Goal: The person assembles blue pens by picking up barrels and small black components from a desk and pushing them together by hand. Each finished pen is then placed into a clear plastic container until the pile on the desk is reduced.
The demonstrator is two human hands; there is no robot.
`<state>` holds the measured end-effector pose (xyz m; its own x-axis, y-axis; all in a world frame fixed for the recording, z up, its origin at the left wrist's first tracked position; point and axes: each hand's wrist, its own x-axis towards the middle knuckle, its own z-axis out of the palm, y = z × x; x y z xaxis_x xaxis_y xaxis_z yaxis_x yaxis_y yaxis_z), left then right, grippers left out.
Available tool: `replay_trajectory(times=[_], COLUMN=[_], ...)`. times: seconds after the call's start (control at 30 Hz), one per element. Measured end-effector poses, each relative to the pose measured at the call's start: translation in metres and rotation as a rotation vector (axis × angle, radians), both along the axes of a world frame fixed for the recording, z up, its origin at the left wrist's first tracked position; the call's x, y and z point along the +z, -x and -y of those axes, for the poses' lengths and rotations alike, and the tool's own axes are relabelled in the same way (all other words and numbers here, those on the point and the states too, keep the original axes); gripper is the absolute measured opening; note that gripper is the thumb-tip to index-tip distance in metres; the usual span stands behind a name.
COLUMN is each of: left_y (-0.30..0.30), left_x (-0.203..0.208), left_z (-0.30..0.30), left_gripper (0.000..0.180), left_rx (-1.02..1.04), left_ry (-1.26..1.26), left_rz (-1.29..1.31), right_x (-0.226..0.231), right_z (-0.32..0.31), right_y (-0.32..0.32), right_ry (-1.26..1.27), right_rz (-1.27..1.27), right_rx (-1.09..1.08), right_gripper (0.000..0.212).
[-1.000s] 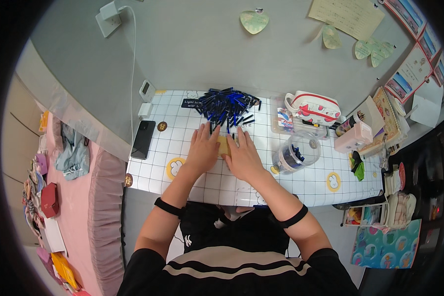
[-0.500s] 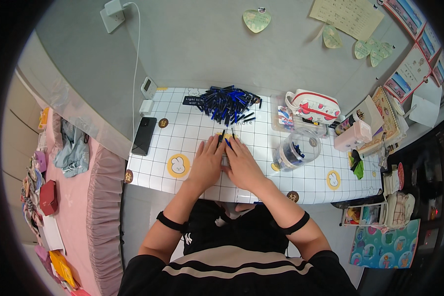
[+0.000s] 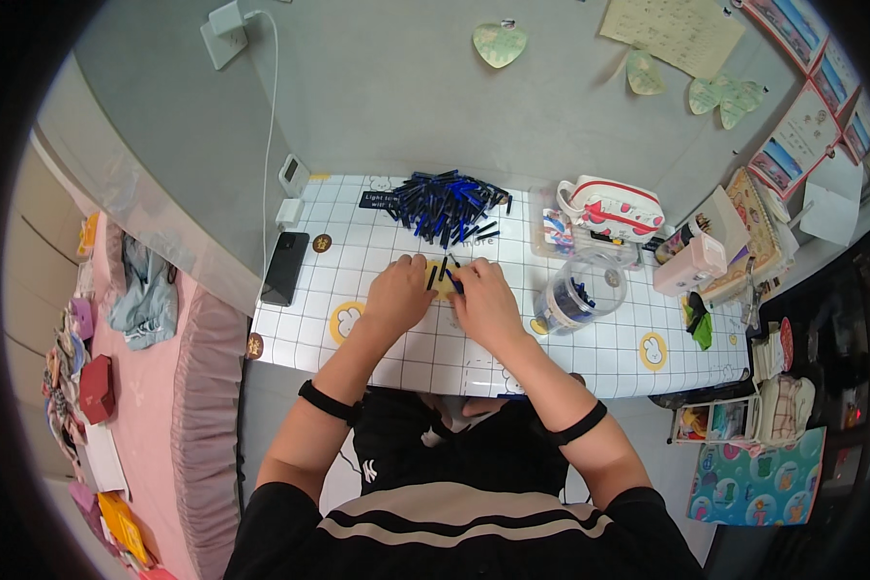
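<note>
A heap of short dark-blue ink cartridges lies on the gridded white tabletop. In front of it, my left hand rests with its fingers curled; a dark cartridge stands out at its inner edge, and whatever is under the fingers is hidden. My right hand is closed, thumb and fingers pinching a blue cartridge. Another dark cartridge shows in the gap between my hands. To the right, a clear round plastic jar has several cartridges inside.
A black phone lies at the table's left. Along the right stand a white and red pencil case on a clear box, a pink pen holder and upright notebooks. A pink bed is left of the table.
My hands have moved apart from lying side by side with fingers stretched. The fingers are now curled, and the cartridges between them show more.
</note>
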<state>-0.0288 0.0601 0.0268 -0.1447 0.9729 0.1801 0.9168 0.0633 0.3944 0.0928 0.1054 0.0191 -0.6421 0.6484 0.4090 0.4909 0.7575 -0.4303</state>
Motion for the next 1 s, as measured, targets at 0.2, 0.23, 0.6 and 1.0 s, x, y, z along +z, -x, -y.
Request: replay_trajectory(times=[0.2,0.23,0.6,1.0], left_y=[0.002,0.002,0.018,-0.007], left_x=[-0.003,-0.004,-0.010,-0.005], left_z=[-0.006,-0.006,-0.009,-0.024], left_gripper=[0.013,0.012,0.011,0.024], left_rx=[0.013,0.017,-0.039,0.158], left_ry=[0.004,0.011,-0.125,-0.032], left_rz=[0.012,0.013,-0.070,-0.021], right_x=[-0.002,-0.003,0.007,0.008], right_z=[-0.009,-0.009,-0.009,-0.020], right_y=[0.008,0.007,-0.002,-0.006], right_ry=[0.017,0.025,0.190,0.393], right_rz=[0.051,0.055,0.021,0.035], right_rx=[-0.012,-0.022,-0.114,-0.126], right_gripper=[0.019,0.018,0.019,0.013])
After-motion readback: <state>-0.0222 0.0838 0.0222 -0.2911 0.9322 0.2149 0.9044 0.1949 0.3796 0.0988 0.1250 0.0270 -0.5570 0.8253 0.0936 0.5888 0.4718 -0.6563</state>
